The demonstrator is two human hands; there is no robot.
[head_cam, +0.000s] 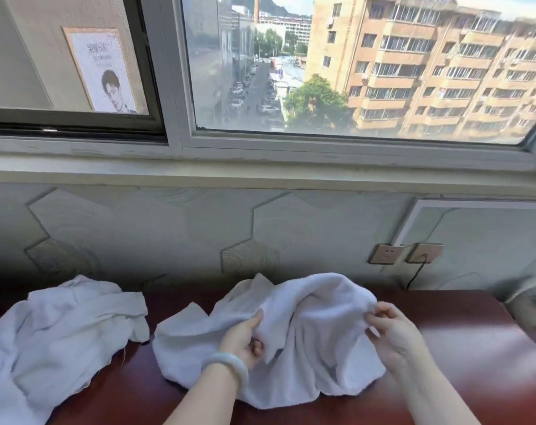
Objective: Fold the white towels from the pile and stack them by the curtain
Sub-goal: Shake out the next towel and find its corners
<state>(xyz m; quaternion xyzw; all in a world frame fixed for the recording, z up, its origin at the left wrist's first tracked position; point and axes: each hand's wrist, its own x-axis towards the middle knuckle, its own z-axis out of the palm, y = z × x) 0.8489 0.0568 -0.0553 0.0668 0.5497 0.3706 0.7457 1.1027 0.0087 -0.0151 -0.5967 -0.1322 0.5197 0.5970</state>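
A towel pile (55, 335) lies left on the table (475, 348); left hand (245, 338) and right hand (392, 329) pinch a crumpled towel (306, 305).

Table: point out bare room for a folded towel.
Widest bare wood lies right of the held towel, between the right hand and the table end. A narrow strip separates pile and towel. Left and centre are crowded.

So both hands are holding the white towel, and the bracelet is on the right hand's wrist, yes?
No, the bracelet is on the wrist of the left hand, as the head view shows. That hand and the right hand do both hold the white towel.
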